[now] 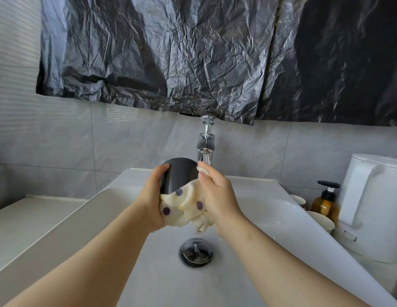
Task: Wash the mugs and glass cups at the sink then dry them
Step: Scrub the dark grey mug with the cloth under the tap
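Mug: a dark grey, glossy, rounded ceramic mug (179,173), held in the air over the basin just in front of the tap, tilted so its closed base faces away and its mouth end is buried in cloth.
Head view, left hand: the left hand (152,196) curls round the mug's left side, with the thumb up near the base, and carries its weight.
Head view, right hand: the right hand (217,196) pinches a fold of the cloth between thumb and fingers and presses it against the mug's right side.
Cloth: a cream towel with purple dots (182,207), bunched round the mug's lower end, its tail hanging towards the round metal drain (196,252).
Sink: a white ceramic basin (148,273); no water can be seen running from the chrome tap (205,149).
Right of sink: cream cups (321,220), an amber pump bottle (325,204) and a white electric kettle (374,207), close together.
Step in hand: probably drying this mug, since no stream or suds show; a wash-wipe cannot be ruled out.
Next move: turn the mug in the left hand so the cloth reaches the uncovered base and the inside, keeping a firm grip on the slick glaze.
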`<state>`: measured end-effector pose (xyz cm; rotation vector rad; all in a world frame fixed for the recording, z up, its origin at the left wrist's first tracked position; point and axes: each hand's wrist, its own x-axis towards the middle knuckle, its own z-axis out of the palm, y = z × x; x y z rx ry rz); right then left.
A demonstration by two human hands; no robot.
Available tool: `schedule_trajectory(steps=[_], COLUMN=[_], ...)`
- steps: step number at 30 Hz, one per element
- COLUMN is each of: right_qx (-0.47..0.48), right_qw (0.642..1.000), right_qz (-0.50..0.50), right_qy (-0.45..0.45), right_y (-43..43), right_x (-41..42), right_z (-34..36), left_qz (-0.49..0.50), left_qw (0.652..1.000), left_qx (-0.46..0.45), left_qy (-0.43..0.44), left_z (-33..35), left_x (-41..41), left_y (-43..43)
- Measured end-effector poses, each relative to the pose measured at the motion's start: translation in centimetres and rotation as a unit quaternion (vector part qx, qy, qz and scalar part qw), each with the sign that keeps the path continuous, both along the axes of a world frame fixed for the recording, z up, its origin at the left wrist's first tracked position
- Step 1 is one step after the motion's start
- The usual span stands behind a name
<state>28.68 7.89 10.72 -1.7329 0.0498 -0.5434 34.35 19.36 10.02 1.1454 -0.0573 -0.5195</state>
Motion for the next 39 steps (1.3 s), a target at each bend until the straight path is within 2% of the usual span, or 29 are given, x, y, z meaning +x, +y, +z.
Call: schedule_trajectory(steps=[5, 7, 10, 14, 17, 20, 24, 30, 35, 39], right_qx=[-0.029, -0.009, 0.058, 0.074, 0.085, 0.124, 0.242, 0.247, 0.377, 0.336], right_qw=[1.0, 1.0, 0.998, 0.988, 0.982, 0.981, 0.964, 0.965, 0.925, 0.94], right_qz=[-0.005, 0.01, -0.036, -0.087, -0.084, -0.111, -0.095, -0.064, -0.03, -0.017], right_qy=[-0.009, -0.009, 0.001, 0.102, 0.147, 0.103, 0.051, 0.067, 0.029, 0.063], right_y=[-0.9, -1.6, -2.4, -3.3, -3.2, -2.4, -2.3, -1.8, -1.8, -1.8], right_x=[0.8, 1.0, 2.0, 3.3, 3.6, 3.1, 2.6, 2.0, 2.2, 1.7], right_z=[-0.7, -0.8, -0.8, -2.0, -3.3, -2.4, -1.5, -1.5, -1.3, -1.1], left_qz=[-0.072, -0.086, -0.077, -0.05, -0.011, -0.037, -0.091, -0.037, -0.064, -0.038], left_qw=[0.997, 0.996, 0.995, 0.994, 0.996, 0.999, 0.996, 0.998, 0.996, 0.997], left_qx=[0.007, 0.005, 0.046, 0.079, 0.057, 0.02, 0.004, -0.042, -0.023, -0.028], left_qy=[-0.029, -0.031, -0.052, -0.064, -0.064, -0.03, -0.011, 0.034, 0.062, 0.06], left_z=[-0.4, -0.6, -0.6, -0.4, -0.2, 0.0, 0.1, 0.2, 0.4, 0.1], left_x=[-0.7, -0.7, -0.8, -1.2, -0.7, -0.7, -1.0, -0.6, -1.0, -0.7], left_y=[-1.6, -2.0, -2.1, -2.3, -2.2, -1.4, -0.9, -1.3, -1.1, -1.6])
